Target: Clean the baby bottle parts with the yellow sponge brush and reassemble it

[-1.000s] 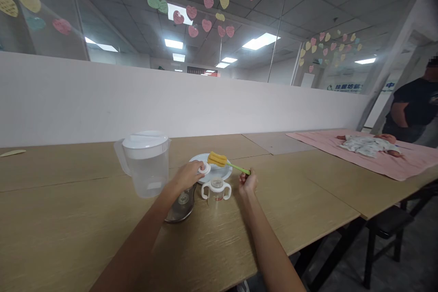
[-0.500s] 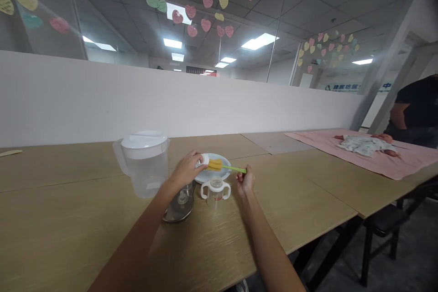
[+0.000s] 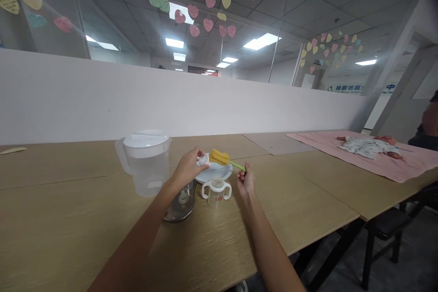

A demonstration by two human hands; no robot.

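Pinched in my left hand (image 3: pixel 190 165) is a small white bottle cap (image 3: pixel 203 159) with a clear part. My right hand (image 3: pixel 246 179) grips the green handle of a bottle brush (image 3: pixel 220 157), whose yellow sponge head points left, close beside the cap. Below them lies a white plate (image 3: pixel 224 174). In front of the plate stands a clear baby bottle (image 3: pixel 216 194) with two white handles and no cap on it. Under my left wrist, a dark round tray (image 3: pixel 178 213) holds a small clear piece that looks like a nipple (image 3: pixel 183 197); my forearm hides part of it.
A clear lidded pitcher (image 3: pixel 148 164) stands left of the tray. At the right, a baby doll (image 3: pixel 367 147) in patterned clothes lies on a pink cloth (image 3: pixel 328 141). A person (image 3: pixel 429 121) stands at the far right edge. Black stools (image 3: pixel 388 223) sit by the table.
The brush's sponge head has come away from the cap and risen, so the brush now tilts upward to the left. The person at the right has moved farther out of view.
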